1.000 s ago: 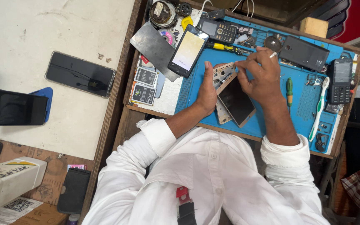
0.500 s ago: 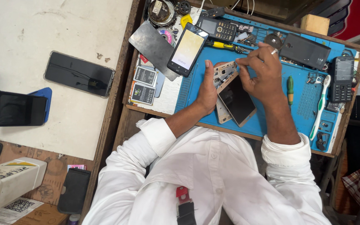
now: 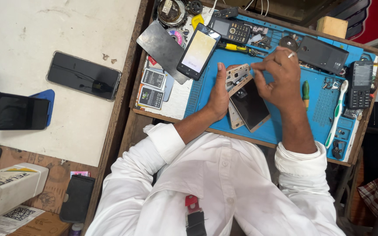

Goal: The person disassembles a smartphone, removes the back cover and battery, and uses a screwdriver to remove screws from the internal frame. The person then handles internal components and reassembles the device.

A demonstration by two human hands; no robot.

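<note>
My left hand (image 3: 218,94) grips an opened gold phone frame (image 3: 237,78) above the blue work mat (image 3: 316,102), thumb up along its edge. My right hand (image 3: 276,76) pinches at the top of that frame with thumb and forefinger; whatever it pinches is too small to see. Under both hands lies a gold phone with a dark screen (image 3: 250,107). A smartphone with a lit pale screen (image 3: 197,51) leans just left of my left hand.
On the mat lie a yellow screwdriver (image 3: 237,47), a keypad phone (image 3: 230,28), a black case (image 3: 322,54), a green tool (image 3: 305,91), a toothbrush (image 3: 337,113) and another keypad phone (image 3: 360,84). Dark phones (image 3: 84,75) rest on the white table at left.
Both hands stay on the gold frame with only small finger shifts; the view has shifted slightly.
</note>
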